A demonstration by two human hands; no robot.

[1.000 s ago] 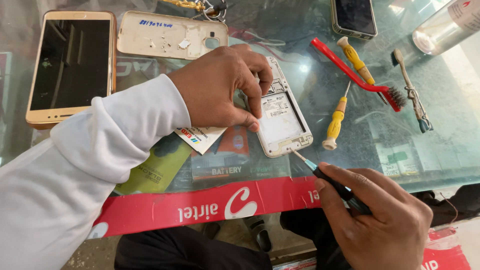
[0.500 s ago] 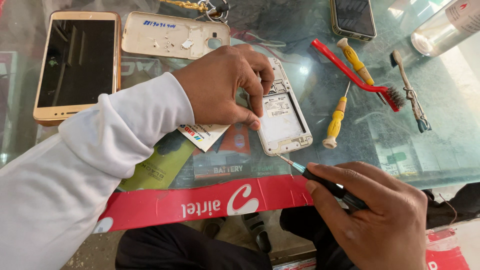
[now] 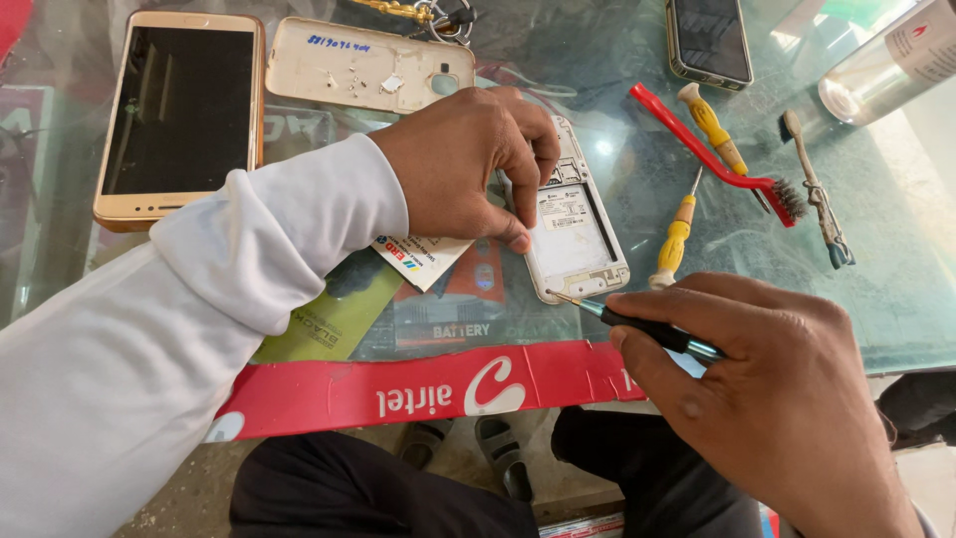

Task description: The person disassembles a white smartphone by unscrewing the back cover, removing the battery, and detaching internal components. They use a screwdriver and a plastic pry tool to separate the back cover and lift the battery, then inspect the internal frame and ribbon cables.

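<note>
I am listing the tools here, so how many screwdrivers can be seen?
3. A black precision screwdriver is in the right hand; two yellow-handled screwdrivers lie on the glass table, one beside the opened phone, another behind the red brush.

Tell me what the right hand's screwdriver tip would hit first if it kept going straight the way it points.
Probably the bottom edge of the opened white phone body: the thin dark screwdriver in the right hand points up-left with its tip just off that corner. The left hand holds the phone down. Height above the glass is unclear.
</note>
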